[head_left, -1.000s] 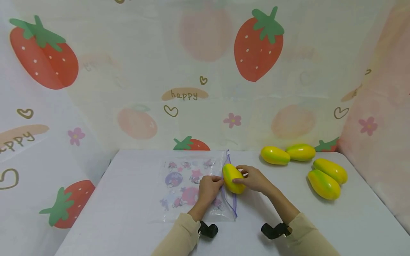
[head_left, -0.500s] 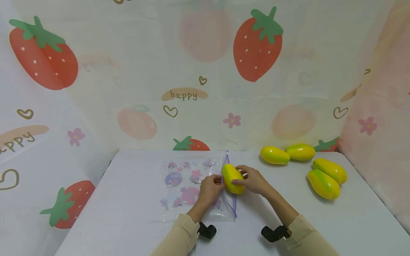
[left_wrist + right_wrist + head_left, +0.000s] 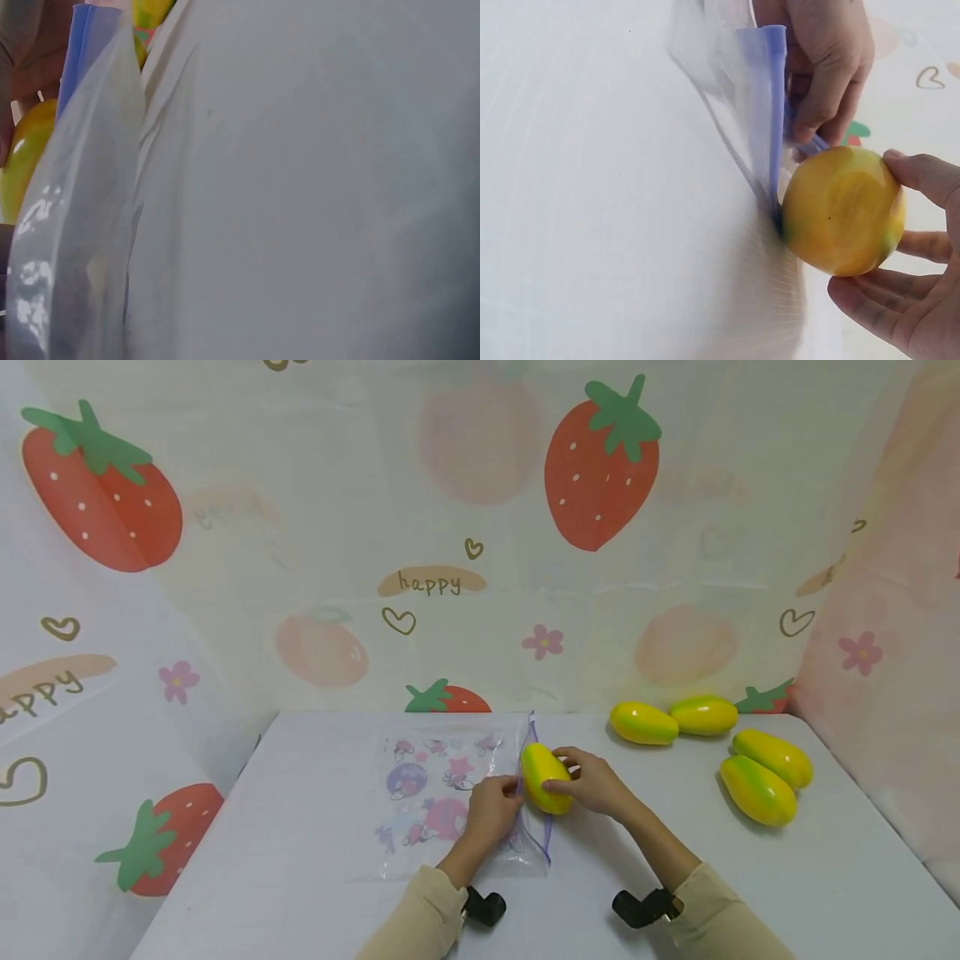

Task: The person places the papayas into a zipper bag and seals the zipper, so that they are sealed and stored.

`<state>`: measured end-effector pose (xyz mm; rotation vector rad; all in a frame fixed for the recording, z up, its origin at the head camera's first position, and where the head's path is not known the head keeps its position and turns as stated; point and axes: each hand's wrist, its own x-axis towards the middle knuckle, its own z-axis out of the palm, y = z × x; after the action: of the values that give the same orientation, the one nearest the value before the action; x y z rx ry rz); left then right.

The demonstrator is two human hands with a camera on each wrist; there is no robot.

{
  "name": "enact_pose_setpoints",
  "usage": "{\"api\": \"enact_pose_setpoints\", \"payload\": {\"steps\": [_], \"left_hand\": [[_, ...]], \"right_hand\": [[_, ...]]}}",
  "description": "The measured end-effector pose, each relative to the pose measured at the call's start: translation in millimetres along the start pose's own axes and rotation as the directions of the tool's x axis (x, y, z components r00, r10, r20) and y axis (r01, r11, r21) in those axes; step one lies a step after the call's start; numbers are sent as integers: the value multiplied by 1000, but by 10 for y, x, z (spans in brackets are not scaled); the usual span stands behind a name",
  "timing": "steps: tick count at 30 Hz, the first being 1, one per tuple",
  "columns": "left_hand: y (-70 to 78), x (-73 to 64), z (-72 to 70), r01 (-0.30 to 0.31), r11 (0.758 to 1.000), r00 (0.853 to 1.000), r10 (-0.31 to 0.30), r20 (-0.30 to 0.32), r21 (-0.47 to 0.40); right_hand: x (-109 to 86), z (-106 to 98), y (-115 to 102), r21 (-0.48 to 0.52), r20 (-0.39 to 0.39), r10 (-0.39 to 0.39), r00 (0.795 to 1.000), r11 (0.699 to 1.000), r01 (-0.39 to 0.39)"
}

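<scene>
Held fruit: a glossy yellow-and-green oval fruit (image 3: 545, 779), located at the bag's mouth, near the middle of the bench; whether its tip lies inside the opening cannot be told.
Bag: a flat, clear plastic bag with pink and purple printed figures (image 3: 447, 818), lying to the left of the held fruit; its purple zip edge (image 3: 548, 852) is parted at the mouth, and in the right wrist view it stands beside the fruit.
Right hand: the right hand (image 3: 596, 783) holds the fruit from its right side, the fingers spread to the fruit's width, thumb opposed to the other fingers.
Left hand: the left hand (image 3: 492, 807) lies over the printed face of the bag, the fingers narrow and pinching its edge at the mouth, just beside the fruit.
Fruit group, rear right: 2 similar yellow-green oval fruits (image 3: 643, 723), end to end and touching.
Fruit group, far right: 2 more yellow-green oval fruits (image 3: 757, 792), side by side and touching.
Wrists: cream sleeves (image 3: 723, 914), with 1 black wrist camera (image 3: 643, 908) at each cuff.
Support: a white-covered bench (image 3: 285, 827).
Backdrop: a pale sheet (image 3: 330, 460) printed with red strawberries, hearts and flowers.
</scene>
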<state>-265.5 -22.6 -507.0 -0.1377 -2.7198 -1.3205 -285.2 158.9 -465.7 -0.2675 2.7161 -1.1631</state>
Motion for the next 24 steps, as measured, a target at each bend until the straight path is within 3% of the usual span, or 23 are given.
{"api": "enact_pose_setpoints", "payload": {"steps": [5, 13, 24], "left_hand": [[13, -2, -4, -26, 999, 999, 25, -43, -23], [63, -1, -33, -12, 998, 996, 7, -94, -55], [3, 27, -8, 12, 998, 992, -19, -124, -60]], "right_hand": [[8, 17, 24, -1, -22, -12, 1000, 1000, 12], [6, 51, 16, 10, -82, -54, 995, 998, 55], [-6, 89, -37, -6, -75, -53, 996, 999, 53]]}}
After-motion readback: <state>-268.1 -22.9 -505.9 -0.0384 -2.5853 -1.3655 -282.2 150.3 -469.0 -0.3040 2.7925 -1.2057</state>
